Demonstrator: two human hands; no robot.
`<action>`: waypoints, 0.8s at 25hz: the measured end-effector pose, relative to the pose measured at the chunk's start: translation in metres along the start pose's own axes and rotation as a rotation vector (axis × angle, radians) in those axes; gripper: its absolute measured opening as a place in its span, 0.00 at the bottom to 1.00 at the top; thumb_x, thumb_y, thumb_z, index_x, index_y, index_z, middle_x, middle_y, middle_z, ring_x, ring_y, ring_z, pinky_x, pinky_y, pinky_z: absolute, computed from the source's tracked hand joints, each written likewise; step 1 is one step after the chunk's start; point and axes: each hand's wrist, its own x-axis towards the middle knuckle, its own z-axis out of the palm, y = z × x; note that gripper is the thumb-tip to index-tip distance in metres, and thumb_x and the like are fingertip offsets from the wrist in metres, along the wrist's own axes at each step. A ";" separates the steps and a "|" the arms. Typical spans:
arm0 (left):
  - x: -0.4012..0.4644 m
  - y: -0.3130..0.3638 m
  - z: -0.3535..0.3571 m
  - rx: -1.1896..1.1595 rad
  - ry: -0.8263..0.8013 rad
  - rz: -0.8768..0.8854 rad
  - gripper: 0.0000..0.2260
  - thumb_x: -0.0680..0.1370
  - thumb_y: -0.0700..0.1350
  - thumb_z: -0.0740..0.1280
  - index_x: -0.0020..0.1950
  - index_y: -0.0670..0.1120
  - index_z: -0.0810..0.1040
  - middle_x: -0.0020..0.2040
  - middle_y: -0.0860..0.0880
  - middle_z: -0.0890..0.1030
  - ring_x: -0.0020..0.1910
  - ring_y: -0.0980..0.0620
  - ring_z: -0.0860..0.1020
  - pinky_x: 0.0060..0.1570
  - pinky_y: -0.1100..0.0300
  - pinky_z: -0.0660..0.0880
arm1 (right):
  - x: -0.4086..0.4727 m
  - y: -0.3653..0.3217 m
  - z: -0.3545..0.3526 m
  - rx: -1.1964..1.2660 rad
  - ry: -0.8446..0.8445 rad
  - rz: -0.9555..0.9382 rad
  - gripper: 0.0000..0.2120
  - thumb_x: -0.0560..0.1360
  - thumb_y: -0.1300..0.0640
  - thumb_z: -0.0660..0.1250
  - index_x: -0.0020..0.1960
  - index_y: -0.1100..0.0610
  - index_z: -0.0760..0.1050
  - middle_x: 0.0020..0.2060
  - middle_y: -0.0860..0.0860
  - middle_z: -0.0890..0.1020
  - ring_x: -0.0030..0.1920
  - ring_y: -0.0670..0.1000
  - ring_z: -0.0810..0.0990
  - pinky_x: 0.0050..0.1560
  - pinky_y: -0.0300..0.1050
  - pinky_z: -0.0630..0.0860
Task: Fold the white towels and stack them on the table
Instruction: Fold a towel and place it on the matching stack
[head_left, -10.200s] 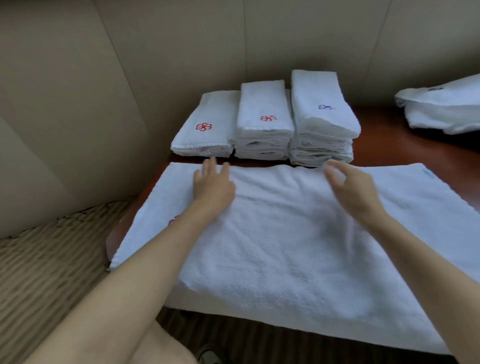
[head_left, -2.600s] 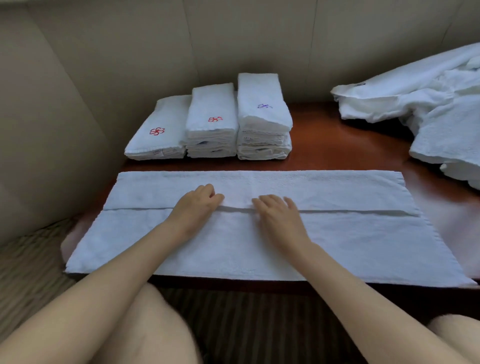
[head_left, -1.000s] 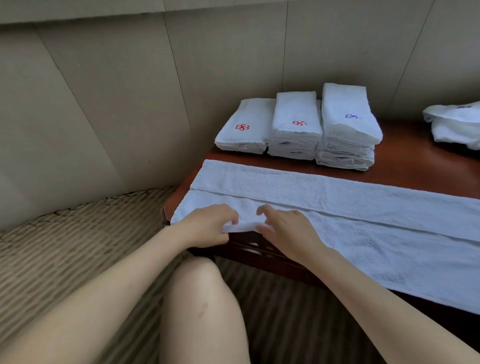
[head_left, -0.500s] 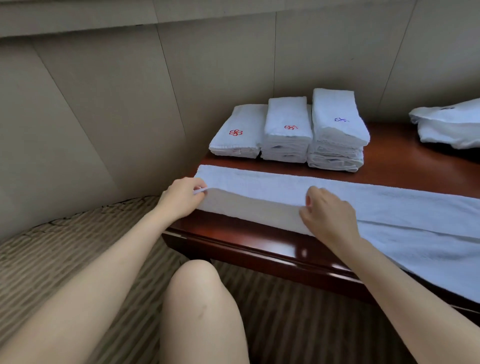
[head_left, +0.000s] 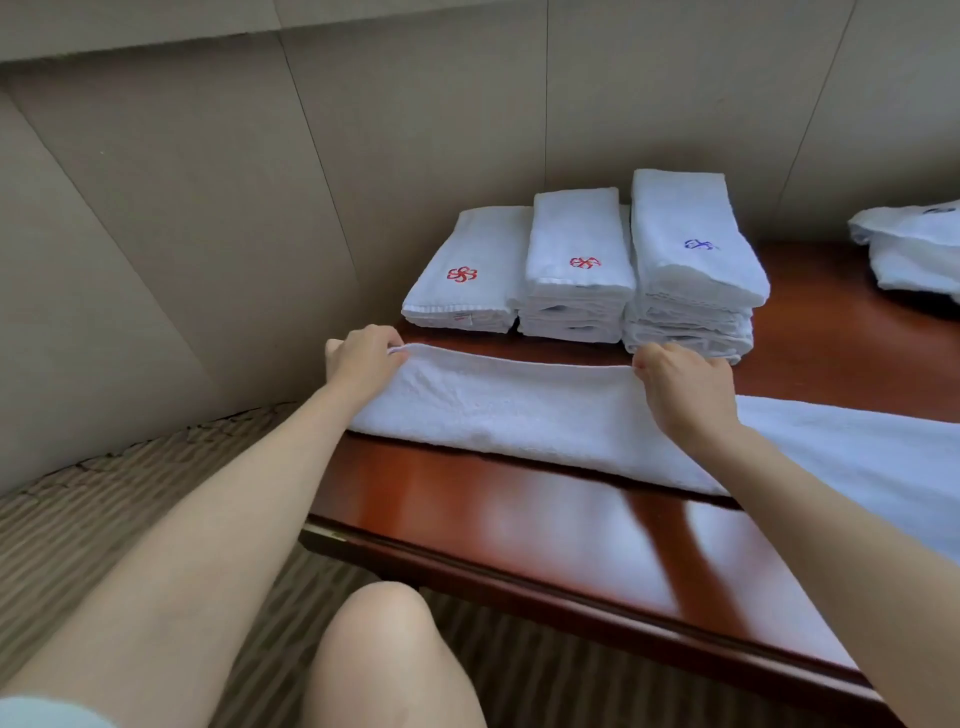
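My left hand (head_left: 363, 358) pinches the far left corner of the white towel (head_left: 519, 410), fingers curled over its edge, while my right hand (head_left: 680, 389) grips the same far edge further along, fingers curled down onto the cloth. The towel lies as a long narrow strip on the red-brown table (head_left: 519, 519), its long axis running left to right in front of me and on past my right arm towards the frame's right side. Both hands sit on the far long edge, so the strip's loose length lies to the right of my right hand, which is the nearer one to it. Just beyond the towel stand three stacks of folded towels (head_left: 582, 270), my right knuckles close to the tallest. I judge the next fold runs along that long axis.
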 end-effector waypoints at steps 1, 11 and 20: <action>0.004 -0.002 0.009 0.059 0.002 -0.007 0.06 0.79 0.46 0.60 0.49 0.49 0.77 0.50 0.49 0.81 0.52 0.47 0.76 0.55 0.53 0.62 | 0.005 0.000 0.006 -0.005 -0.044 -0.008 0.09 0.73 0.68 0.60 0.48 0.57 0.72 0.43 0.53 0.77 0.47 0.58 0.75 0.40 0.46 0.58; -0.026 0.101 0.047 0.000 0.030 0.369 0.18 0.76 0.37 0.64 0.65 0.47 0.74 0.60 0.44 0.73 0.60 0.43 0.70 0.58 0.53 0.63 | -0.008 0.029 0.023 0.233 -0.163 0.016 0.13 0.77 0.61 0.58 0.59 0.54 0.74 0.53 0.53 0.76 0.55 0.57 0.73 0.43 0.46 0.66; -0.100 0.287 0.106 -0.034 -0.236 1.047 0.15 0.75 0.37 0.57 0.57 0.45 0.78 0.57 0.45 0.78 0.58 0.44 0.75 0.52 0.53 0.66 | -0.100 0.170 -0.041 0.273 -0.295 0.333 0.19 0.70 0.66 0.58 0.53 0.49 0.78 0.54 0.48 0.79 0.59 0.53 0.74 0.55 0.48 0.74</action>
